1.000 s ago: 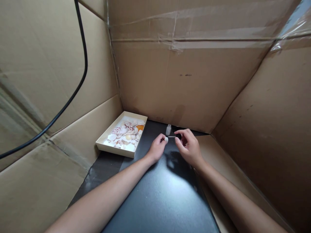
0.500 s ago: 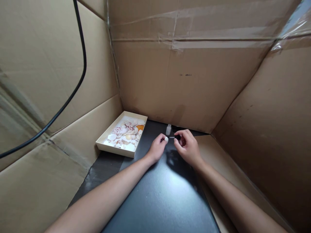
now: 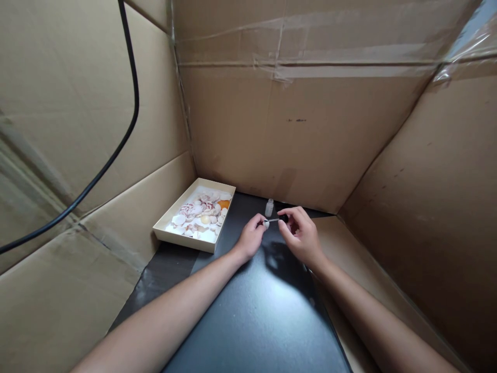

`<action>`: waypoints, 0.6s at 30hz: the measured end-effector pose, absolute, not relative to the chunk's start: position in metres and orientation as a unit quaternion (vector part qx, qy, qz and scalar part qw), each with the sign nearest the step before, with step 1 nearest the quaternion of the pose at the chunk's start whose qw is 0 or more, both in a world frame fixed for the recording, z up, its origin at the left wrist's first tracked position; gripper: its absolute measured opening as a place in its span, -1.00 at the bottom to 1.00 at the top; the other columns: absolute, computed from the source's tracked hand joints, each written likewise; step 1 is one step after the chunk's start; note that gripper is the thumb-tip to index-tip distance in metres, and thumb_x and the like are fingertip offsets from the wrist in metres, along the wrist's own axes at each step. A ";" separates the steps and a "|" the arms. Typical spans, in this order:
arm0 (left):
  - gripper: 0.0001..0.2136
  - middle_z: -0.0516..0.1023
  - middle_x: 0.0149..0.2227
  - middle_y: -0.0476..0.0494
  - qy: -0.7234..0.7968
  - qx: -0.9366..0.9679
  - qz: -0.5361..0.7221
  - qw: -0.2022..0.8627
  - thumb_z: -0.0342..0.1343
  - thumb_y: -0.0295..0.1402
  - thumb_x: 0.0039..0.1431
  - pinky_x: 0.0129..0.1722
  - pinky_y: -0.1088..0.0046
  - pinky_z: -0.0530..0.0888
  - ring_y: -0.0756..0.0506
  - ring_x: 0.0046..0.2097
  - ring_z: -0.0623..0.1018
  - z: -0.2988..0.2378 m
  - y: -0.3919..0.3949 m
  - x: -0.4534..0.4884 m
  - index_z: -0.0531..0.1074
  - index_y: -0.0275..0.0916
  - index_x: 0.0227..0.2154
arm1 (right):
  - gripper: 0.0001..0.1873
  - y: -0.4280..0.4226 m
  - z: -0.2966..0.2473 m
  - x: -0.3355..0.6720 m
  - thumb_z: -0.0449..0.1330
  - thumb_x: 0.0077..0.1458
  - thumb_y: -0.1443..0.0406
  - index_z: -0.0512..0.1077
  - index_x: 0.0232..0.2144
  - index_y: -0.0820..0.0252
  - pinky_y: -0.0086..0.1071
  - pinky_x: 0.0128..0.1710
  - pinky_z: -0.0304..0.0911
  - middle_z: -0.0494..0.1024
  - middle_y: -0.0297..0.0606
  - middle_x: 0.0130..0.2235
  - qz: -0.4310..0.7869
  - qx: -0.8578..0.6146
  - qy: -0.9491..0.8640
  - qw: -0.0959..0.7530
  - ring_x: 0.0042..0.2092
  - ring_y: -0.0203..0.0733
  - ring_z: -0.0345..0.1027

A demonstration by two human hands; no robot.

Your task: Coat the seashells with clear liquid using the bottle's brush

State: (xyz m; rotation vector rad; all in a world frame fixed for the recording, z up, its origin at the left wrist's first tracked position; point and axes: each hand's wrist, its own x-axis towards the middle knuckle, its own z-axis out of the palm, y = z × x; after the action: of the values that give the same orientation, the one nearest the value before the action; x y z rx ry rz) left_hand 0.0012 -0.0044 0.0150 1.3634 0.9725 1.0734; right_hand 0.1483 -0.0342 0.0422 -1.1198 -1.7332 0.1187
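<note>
My left hand (image 3: 253, 235) is closed, pinching a small white shell (image 3: 266, 225) between thumb and fingers. Between the thumb and fingertips of my right hand (image 3: 300, 230) is the black cap of an applicator brush (image 3: 274, 220). Its thin pale stem points left and its dark tip lies against or right over the shell; I cannot tell firm contact. Just behind the brush a small translucent bottle (image 3: 269, 207) stands uncapped on the black table (image 3: 240, 300).
Left of my hands is a cream box lid (image 3: 186, 242) with several shells (image 3: 205, 210) in it. Cardboard walls (image 3: 303, 150) close in the back and both sides. A black cable (image 3: 134, 98) hangs at the upper left. A cardboard flap (image 3: 341, 248) lies at the right.
The brush has shifted slightly left, so its tip now reaches the shell rather than sitting apart from it. My left hand is nearly still, and the bottle and box lid have not moved.
</note>
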 end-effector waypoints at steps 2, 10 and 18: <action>-0.92 0.12 -0.63 0.13 0.403 0.573 0.455 0.550 -0.05 -0.42 0.08 -0.53 0.59 0.11 0.08 -0.56 0.15 0.016 -0.005 0.001 0.18 -0.22 -0.50 | -0.84 -0.034 0.042 0.148 0.14 0.07 0.34 0.42 -0.23 0.16 -0.41 -0.45 0.18 0.30 -0.34 -0.34 0.041 -0.473 -0.720 0.506 -0.50 -0.37 0.18; -0.91 0.12 -0.63 0.13 0.399 0.569 0.451 0.560 -0.05 -0.40 0.07 -0.55 0.60 0.10 0.09 -0.58 0.15 0.017 -0.006 0.001 0.17 -0.22 -0.50 | -0.84 -0.034 0.040 0.150 0.13 0.08 0.34 0.41 -0.24 0.15 -0.42 -0.47 0.18 0.31 -0.33 -0.33 0.050 -0.456 -0.730 0.507 -0.49 -0.36 0.19; -0.92 0.11 -0.63 0.14 0.400 0.563 0.451 0.565 -0.05 -0.42 0.05 -0.56 0.60 0.09 0.09 -0.59 0.15 0.018 -0.006 0.001 0.16 -0.22 -0.50 | -0.86 -0.034 0.041 0.150 0.12 0.08 0.34 0.40 -0.25 0.15 -0.41 -0.47 0.18 0.31 -0.33 -0.34 0.050 -0.456 -0.727 0.511 -0.48 -0.35 0.18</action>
State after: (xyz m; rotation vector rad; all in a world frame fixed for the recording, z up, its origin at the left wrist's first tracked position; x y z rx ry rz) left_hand 0.0008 -0.0059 0.0182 1.3245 0.9405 1.0618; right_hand 0.1495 -0.0342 0.0406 -1.0963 -1.7499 0.1214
